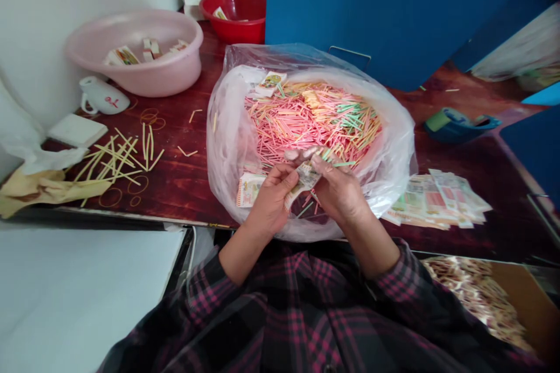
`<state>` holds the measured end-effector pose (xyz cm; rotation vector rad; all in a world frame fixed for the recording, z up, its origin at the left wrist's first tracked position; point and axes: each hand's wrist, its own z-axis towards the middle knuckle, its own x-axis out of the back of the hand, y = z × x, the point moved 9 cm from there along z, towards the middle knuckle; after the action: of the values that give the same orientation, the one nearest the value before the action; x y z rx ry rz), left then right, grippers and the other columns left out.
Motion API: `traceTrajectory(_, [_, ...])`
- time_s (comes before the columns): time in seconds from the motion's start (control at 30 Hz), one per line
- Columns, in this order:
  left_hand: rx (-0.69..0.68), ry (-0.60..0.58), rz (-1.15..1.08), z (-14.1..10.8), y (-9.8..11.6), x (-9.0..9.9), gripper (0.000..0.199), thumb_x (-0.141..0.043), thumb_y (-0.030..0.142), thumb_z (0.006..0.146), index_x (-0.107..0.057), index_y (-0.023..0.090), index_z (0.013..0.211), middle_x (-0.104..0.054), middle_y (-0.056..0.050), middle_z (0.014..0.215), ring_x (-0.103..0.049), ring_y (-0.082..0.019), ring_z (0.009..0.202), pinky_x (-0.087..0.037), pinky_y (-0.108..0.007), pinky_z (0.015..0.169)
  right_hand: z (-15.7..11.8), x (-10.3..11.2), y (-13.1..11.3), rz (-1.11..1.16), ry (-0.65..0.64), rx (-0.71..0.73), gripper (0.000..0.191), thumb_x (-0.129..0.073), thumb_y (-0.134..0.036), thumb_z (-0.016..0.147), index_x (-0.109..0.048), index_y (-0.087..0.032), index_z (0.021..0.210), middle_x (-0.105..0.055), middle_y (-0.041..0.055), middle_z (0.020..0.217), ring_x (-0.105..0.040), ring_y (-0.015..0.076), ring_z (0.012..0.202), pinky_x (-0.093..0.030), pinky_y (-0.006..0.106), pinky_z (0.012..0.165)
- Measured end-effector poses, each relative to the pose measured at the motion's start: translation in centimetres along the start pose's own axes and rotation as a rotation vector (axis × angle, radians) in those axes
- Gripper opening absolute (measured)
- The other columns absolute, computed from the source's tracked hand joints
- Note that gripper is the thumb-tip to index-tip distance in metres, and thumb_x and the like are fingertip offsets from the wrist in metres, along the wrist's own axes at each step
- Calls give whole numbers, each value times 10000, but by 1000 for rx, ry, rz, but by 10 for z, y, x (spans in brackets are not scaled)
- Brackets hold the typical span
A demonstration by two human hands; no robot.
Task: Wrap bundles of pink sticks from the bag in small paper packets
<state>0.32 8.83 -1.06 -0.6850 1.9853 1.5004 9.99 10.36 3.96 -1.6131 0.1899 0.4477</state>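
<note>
Printed paper slip between left hand and right hand: partly covered by fingers, print too small to read. Cardboard box cut off at lower right edge. Red bowl: contents mostly hidden behind rim.

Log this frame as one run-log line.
left hand: printed paper | right hand: printed paper | below: plastic bag of coloured sticks

A plastic bag of sticks sits on the table, a basin behind left, papers right
</note>
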Motion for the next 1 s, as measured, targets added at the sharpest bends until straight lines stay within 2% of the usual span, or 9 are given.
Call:
traceTrajectory(0.1, [57, -33, 2, -1, -6, -3, 499, -996, 426, 667, -590, 206, 854, -685, 30, 832, -664, -135, 724, -579, -266, 660, 3, 0, -3, 69, -23, -35, 419, -830, -599, 812, -733, -300, 1089, -823, 21, 1058, -737, 217, 862, -572, 328, 682])
traceTrajectory(0.27, [69, -44, 15, 0, -8, -4, 449, -975, 396, 705, -590, 205, 833, -668, 34, 811, -657, -130, 711, -582, -267, 672, 6, 9, 0, -18, 19, -23, 483, -597, -726, 944, -762, -295, 1086, -823, 31, 1061, -715, 204, 752, -545, 330, 597])
traceTrajectory(0.37, [28, -14, 14, 1, -5, -1, 414, -970, 351, 712, -603, 197, 824, -651, 45, 818, -641, -113, 736, -586, -267, 735, 6, 16, 3, -191, 27, 11, 352, -646, -587, 962, -796, -273, 1018, -817, 37, 1119, -752, 233, 959, -601, 372, 818])
traceTrajectory(0.47, [8, 17, 24, 3, -4, 2, 406, -968, 340, 712, -612, 192, 842, -644, 47, 807, -642, -112, 760, -578, -262, 766, 4, 20, -4, -193, 36, 89, 266, -723, -419, 902, -778, -305, 1136, -803, 21, 1233, -727, 256, 1199, -561, 429, 1060])
traceTrajectory(0.57, [22, 12, 4, 3, -4, 1, 400, -955, 346, 732, -604, 193, 849, -653, 44, 824, -659, -116, 778, -585, -267, 782, 2, 18, -10, -160, 22, 137, 341, -700, -437, 916, -729, -324, 1237, -793, 29, 1275, -716, 267, 1258, -554, 483, 1115])
traceTrajectory(0.7, [34, 8, -53, 4, -1, 1, 377, -938, 307, 746, -622, 206, 927, -693, 28, 909, -704, -136, 807, -597, -269, 750, 2, 19, -15, -290, 3, 199, 423, -583, -596, 1012, -737, -297, 1269, -740, 58, 1397, -661, 272, 1372, -481, 497, 1229])
traceTrajectory(0.8, [-9, 32, -56, 6, 5, 4, 361, -915, 281, 771, -637, 218, 992, -709, 19, 960, -713, -137, 816, -597, -276, 759, 1, 30, -24, -372, 77, 285, 520, -489, -662, 1044, -677, -329, 1397, -668, 47, 1500, -653, 276, 1388, -502, 508, 1213])
traceTrajectory(0.9, [-126, 46, -30, 9, 14, 5, 358, -926, 262, 748, -668, 224, 995, -703, 31, 957, -690, -118, 848, -577, -264, 821, -4, 34, -28, -497, 149, 317, 478, -574, -650, 1018, -708, -333, 1351, -732, 49, 1384, -704, 272, 1296, -539, 498, 1167])
traceTrajectory(1.0, [-221, 40, 74, 10, 19, 1, 339, -935, 248, 731, -698, 225, 972, -703, 35, 934, -671, -113, 888, -544, -244, 864, -8, 24, -20, -615, 94, 308, 468, -685, -632, 961, -748, -303, 1288, -754, 68, 1352, -684, 278, 1318, -508, 493, 1196])
